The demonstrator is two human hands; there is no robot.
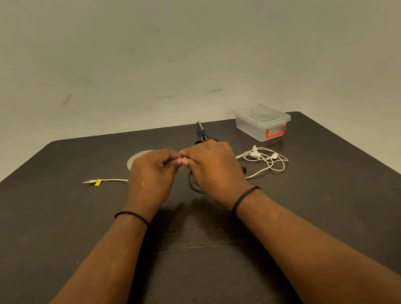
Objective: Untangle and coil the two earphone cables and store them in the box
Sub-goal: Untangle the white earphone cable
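**Both hands on the black cable, white set not yet sorted**

Left hand [151, 170] and right hand [211, 163] meet fingertip to fingertip mid-table, fingers curled. They look to be pinching the thin black earphone cable [193, 185], which loops out below the right hand at about 6 o'clock. The contact itself is hidden behind the fingers, so that's my read, not a certainty.

The white earphone cable [265, 160] lies in a loose heap at 3 o'clock from the hands. Its jack end with a yellow tag [96, 182] sits out at 9 o'clock, and the run between passes under the hands. Can't tell whether the two cables cross there.

Risks:
- If black and white are looped under the hands, pulling the black tightens the knot instead of freeing it.
- Lifting the black could drag the white heap or its tagged end along the dark table [50, 224].
- Black on a dark top is easy to lose track of.

The clear plastic box with a red latch [262, 122] stands at 1 o'clock, near the far edge, lid on. Nothing visible inside, neither cable stored. It needs opening first.

Black-handled scissors [201, 132] at 12 o'clock and a flat round tan disc [136, 158] at 11, both just beyond the hands.
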